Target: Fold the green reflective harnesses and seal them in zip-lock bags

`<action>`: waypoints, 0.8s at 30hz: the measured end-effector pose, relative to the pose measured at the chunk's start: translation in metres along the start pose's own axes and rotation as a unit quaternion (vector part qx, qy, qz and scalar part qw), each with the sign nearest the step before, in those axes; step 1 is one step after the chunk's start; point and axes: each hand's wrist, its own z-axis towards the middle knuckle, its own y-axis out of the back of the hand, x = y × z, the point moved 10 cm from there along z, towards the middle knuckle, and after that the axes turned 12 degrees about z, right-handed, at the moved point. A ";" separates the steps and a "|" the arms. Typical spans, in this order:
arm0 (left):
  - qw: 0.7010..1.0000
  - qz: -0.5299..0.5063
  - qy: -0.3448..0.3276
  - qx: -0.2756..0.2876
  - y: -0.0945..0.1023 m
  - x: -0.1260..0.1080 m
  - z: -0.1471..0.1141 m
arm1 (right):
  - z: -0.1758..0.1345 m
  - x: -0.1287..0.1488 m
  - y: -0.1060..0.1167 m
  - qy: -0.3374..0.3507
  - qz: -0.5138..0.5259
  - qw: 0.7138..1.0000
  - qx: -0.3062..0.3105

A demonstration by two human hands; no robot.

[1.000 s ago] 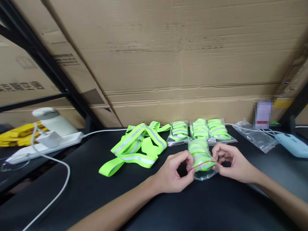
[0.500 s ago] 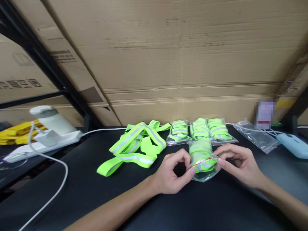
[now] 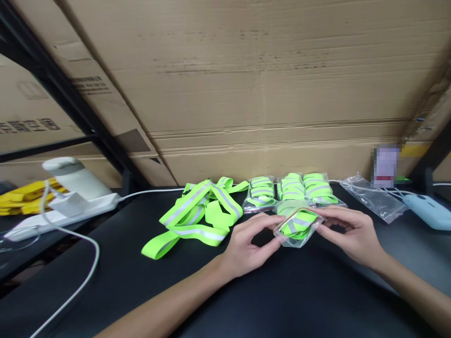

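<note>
Between my two hands is a clear zip bag [image 3: 298, 227] with a rolled neon-green reflective strap inside. Its red-lined mouth faces me and stands slightly apart. My left hand [image 3: 252, 244] pinches the bag's left edge between thumb and fingers. On the opposite edge, my right hand [image 3: 350, 232] is closed in a similar pinch. Just behind the bag lie three filled bags of rolled straps: the left one [image 3: 260, 192], the middle one [image 3: 291, 188] and the right one [image 3: 319, 188]. A loose heap of green straps with silver stripes [image 3: 200, 213] spreads left of my hands.
An unfilled clear bag [image 3: 373, 197] lies at the right, near a light-blue device [image 3: 428, 211] with a cord. At left are a white power strip [image 3: 66, 213], its cable, a white bottle [image 3: 79, 176] and yellow packs [image 3: 31, 195]. Cardboard [image 3: 260, 84] walls the back of the black table [image 3: 299, 295].
The held bag's mouth has tipped up and away from me, and the strap end shows through it. Both hands have shifted slightly farther from me, still gripping its edges.
</note>
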 end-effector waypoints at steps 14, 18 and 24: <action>0.997 0.045 -0.054 -0.040 0.020 -0.017 0.009 | 0.006 0.009 -0.003 -0.028 0.095 0.995 0.026; 0.998 -0.060 -0.019 -0.009 0.014 -0.019 0.007 | 0.001 -0.003 -0.012 -0.122 0.196 0.973 0.028; 0.981 -0.110 0.152 -0.046 0.014 0.001 -0.001 | -0.009 -0.023 -0.025 -0.201 0.301 0.932 0.014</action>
